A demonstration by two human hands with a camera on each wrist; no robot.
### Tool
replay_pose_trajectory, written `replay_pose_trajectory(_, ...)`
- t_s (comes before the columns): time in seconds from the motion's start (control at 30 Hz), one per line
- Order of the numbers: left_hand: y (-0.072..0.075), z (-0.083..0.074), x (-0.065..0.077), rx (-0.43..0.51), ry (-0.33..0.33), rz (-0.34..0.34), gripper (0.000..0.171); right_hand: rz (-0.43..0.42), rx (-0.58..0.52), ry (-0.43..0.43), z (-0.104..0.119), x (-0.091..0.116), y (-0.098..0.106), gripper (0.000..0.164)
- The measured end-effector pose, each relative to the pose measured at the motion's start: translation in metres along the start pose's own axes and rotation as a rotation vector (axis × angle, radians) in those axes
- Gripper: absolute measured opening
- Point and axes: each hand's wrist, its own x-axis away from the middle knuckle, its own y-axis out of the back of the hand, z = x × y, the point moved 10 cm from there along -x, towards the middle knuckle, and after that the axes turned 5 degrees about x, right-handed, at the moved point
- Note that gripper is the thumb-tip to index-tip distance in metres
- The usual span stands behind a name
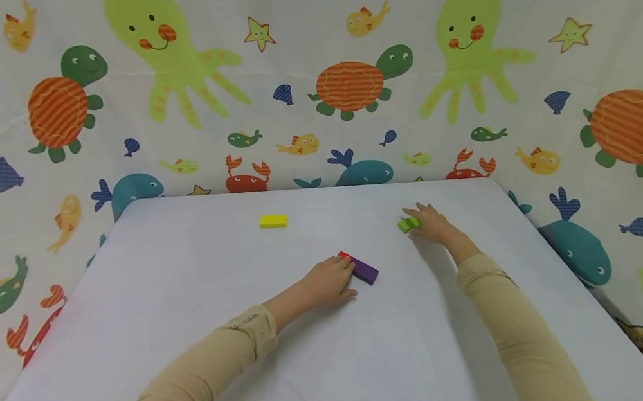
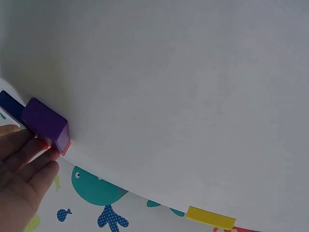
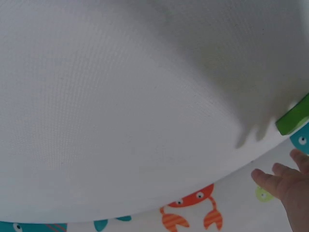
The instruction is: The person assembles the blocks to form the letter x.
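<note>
In the head view, my left hand (image 1: 327,282) touches a small red block (image 1: 344,256) with its fingertips, the thumb held apart. A longer purple block (image 1: 365,270) lies against the red one, slanting to the lower right. The left wrist view shows the purple block (image 2: 46,121) standing higher, with a dark blue block (image 2: 11,107) beside it and a sliver of red under the fingertips. My right hand (image 1: 433,223) is spread beside a green wavy-edged block (image 1: 409,224). Whether it touches that block is hard to tell; the right wrist view cuts the green block (image 3: 293,117) off at its edge.
A yellow block (image 1: 273,221) lies alone toward the back of the white table (image 1: 233,254). Behind the table's far edge hangs a cloth (image 1: 285,62) printed with sea animals, which also shows along both sides.
</note>
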Motion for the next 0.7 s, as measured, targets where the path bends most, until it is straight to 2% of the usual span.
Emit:
replay_pose_trajectory(0.2, 0.0, -0.002, -0.001, -0.025, -0.005, 0.0, 0.061, -0.029, 0.014, 0.024, -0.002, 0.0, 0.003, 0.055)
replay_pose_trajectory(0.43, -0.003, -0.004, -0.003, -0.038, -0.007, 0.005, 0.065, 0.08, -0.025, -0.091, -0.014, -0.001, -0.006, 0.057)
replay_pose_trajectory(0.7, 0.0, -0.004, -0.002, -0.045, -0.011, -0.004, 0.065, 0.109, -0.034, -0.11, -0.018, -0.003, -0.009, 0.055)
